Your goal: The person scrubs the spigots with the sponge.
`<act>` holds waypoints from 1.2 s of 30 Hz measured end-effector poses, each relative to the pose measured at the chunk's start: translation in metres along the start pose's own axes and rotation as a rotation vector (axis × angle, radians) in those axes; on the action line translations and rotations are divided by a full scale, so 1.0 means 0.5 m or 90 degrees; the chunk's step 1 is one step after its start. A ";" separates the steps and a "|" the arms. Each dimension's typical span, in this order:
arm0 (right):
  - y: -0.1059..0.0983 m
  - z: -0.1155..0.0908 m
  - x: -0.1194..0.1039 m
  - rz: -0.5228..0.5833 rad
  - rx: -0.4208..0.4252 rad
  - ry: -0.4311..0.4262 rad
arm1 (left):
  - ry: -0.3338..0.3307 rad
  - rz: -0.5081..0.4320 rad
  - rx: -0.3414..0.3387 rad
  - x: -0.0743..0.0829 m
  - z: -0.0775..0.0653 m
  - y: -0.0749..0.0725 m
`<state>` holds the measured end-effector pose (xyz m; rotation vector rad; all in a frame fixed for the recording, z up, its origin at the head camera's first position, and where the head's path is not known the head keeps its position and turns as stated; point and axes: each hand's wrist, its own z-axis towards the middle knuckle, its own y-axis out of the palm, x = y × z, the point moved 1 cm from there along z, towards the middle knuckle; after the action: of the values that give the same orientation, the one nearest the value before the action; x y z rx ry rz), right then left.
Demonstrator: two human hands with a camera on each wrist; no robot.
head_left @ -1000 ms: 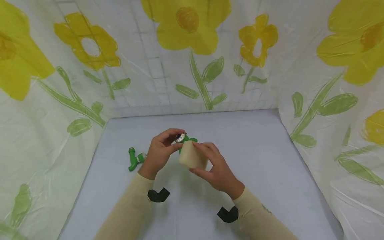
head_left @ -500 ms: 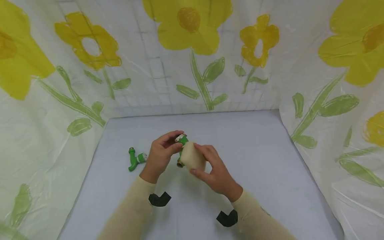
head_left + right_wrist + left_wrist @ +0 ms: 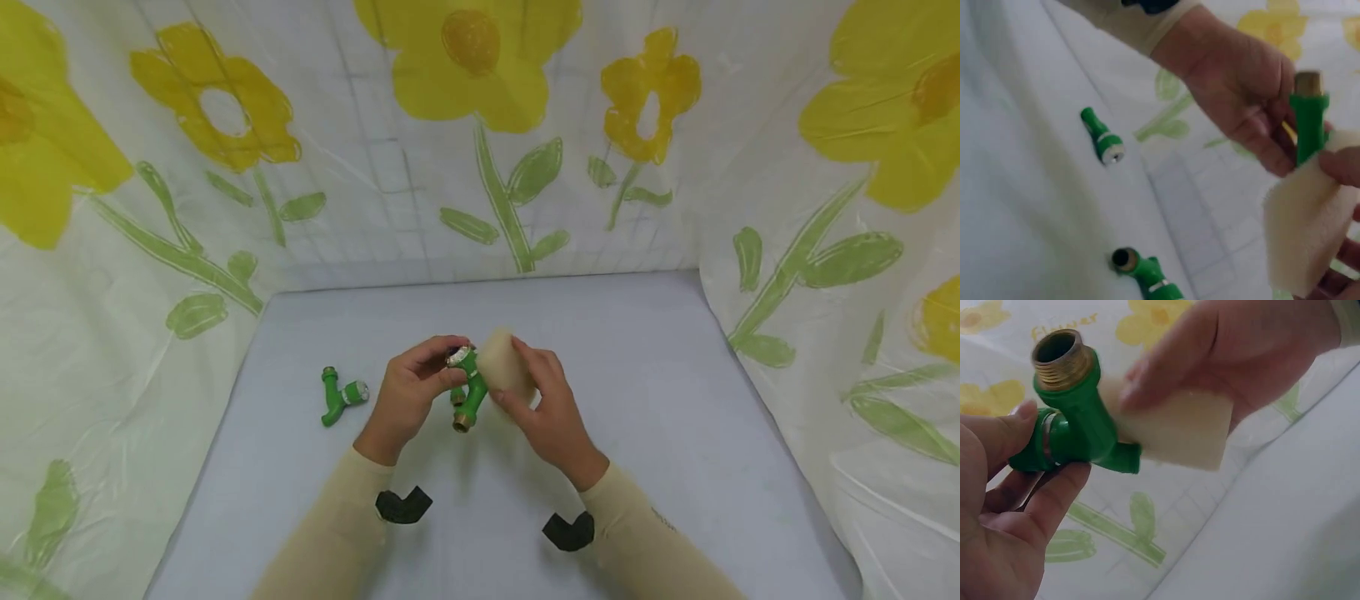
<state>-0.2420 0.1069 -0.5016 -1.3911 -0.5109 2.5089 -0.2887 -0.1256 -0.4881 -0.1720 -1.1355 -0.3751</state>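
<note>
My left hand (image 3: 408, 392) holds a green faucet (image 3: 474, 393) by its silver-capped handle end, raised over the table. Its brass threaded inlet (image 3: 1063, 359) points upward in the left wrist view. The right hand (image 3: 553, 407) grips a cream-coloured sponge (image 3: 504, 365), thumb on one side and fingers on the other. That sponge (image 3: 1179, 428) presses close along the faucet's green body, overlapping it in both wrist views. Part of the handle is hidden behind the left fingers.
On the pale table (image 3: 637, 375), a second green faucet (image 3: 335, 400) lies to the left. A third faucet (image 3: 1150, 278) lies below the hands, mostly hidden in the head view. White sheets with painted yellow flowers (image 3: 471, 42) hang at the back and sides.
The left hand has shifted slightly right and tilted the faucet, so its brass end shows more. The sponge has turned and moved up and right, off the front of the faucet.
</note>
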 end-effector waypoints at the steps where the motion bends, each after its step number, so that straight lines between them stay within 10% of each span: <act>1: 0.004 -0.005 -0.007 0.005 -0.017 -0.014 | 0.000 -0.007 0.008 -0.001 0.001 -0.002; 7: 0.012 -0.019 -0.045 -0.001 -0.099 -0.124 | 0.008 -0.087 0.023 -0.008 0.005 -0.007; 15: -0.014 0.007 0.012 -0.070 0.040 0.015 | -0.001 -0.072 -0.004 -0.002 0.007 0.008; 26: 0.009 -0.016 -0.024 -0.015 -0.102 -0.128 | 0.012 -0.113 0.047 -0.005 0.011 -0.005; 32: -0.005 -0.003 0.018 -0.081 0.022 -0.002 | 0.003 -0.170 0.029 -0.003 0.006 0.005; 36: 0.010 -0.028 0.006 -0.025 -0.028 -0.003 | -0.013 -0.157 0.062 -0.013 -0.003 0.008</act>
<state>-0.2317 0.1059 -0.5126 -1.3770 -0.5913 2.4853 -0.2882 -0.1210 -0.4943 0.0509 -1.1959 -0.5368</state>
